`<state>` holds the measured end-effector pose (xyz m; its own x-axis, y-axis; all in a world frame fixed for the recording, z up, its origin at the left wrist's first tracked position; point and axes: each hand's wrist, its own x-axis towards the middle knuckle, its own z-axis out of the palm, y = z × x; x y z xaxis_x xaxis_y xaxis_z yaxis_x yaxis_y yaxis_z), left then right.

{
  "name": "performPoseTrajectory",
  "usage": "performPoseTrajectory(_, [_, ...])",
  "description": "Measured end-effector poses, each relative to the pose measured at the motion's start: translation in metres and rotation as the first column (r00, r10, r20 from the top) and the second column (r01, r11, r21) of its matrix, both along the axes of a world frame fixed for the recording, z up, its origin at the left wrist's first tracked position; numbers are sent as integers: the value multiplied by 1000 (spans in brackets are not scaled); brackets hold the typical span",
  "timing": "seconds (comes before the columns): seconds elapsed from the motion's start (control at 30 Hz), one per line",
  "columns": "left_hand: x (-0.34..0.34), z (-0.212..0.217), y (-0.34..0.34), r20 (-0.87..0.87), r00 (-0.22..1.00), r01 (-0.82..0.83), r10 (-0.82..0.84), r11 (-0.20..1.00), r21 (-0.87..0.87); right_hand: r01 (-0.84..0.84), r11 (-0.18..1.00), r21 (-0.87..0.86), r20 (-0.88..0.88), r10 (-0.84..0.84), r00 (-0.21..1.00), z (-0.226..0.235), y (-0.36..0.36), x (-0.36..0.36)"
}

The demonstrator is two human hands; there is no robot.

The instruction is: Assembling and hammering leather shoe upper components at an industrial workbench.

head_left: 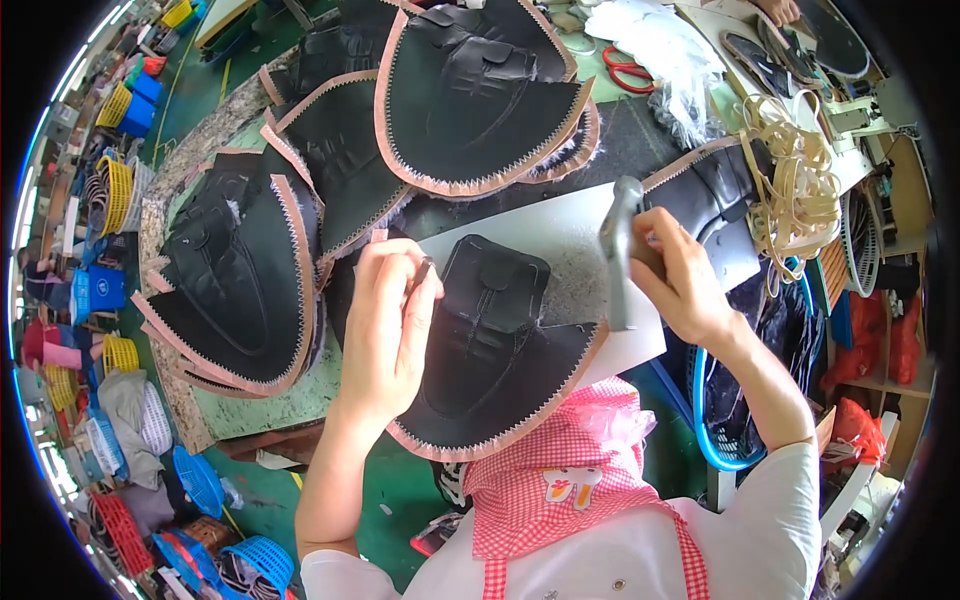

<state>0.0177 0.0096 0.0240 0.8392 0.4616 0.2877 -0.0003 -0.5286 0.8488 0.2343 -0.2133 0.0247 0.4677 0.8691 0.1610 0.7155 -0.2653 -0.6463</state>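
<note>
A black leather shoe upper, with a zigzag-cut pinkish edge, lies in front of me, partly over a pale board. My left hand is closed at the upper's left side. Between its thumb and fingers shows the end of something small and dark, too hidden to name. Over the board's right part, my right hand grips a hammer. The long grey metal head stands beside the fingers, above the upper's right tip; most of the handle is hidden by the hand.
More black uppers lie in piles at the left and far side. Beyond are red-handled scissors and white plastic. Cream straps hang at right above a blue basket. Another person's hand shows at far right.
</note>
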Motion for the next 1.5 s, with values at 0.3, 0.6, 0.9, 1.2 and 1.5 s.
performPoseTrajectory(0.3, [15, -2, -8, 13, 992, -99, 122, 860, -501, -263, 965, 15, -452, 241, 859, 18, 44, -35])
performPoseTrajectory(0.6, [19, -36, 0, -105, 991, -128, 83, 810, -572, -288, 935, -209, -425, 178, 887, 21, 55, -39])
performPoseTrajectory(0.9, [29, -35, -8, -107, 983, -186, 152, 822, -538, -283, 943, -175, -420, 188, 888, 27, 55, -27])
performPoseTrajectory(1.2, [18, -31, -10, -151, 977, -172, 153, 977, -122, -320, 947, 0, -311, 304, 900, 36, 59, -35])
performPoseTrajectory(1.5, [21, -36, 2, -164, 985, -133, 54, 845, -518, -332, 939, -91, -262, 299, 918, 19, 58, -27])
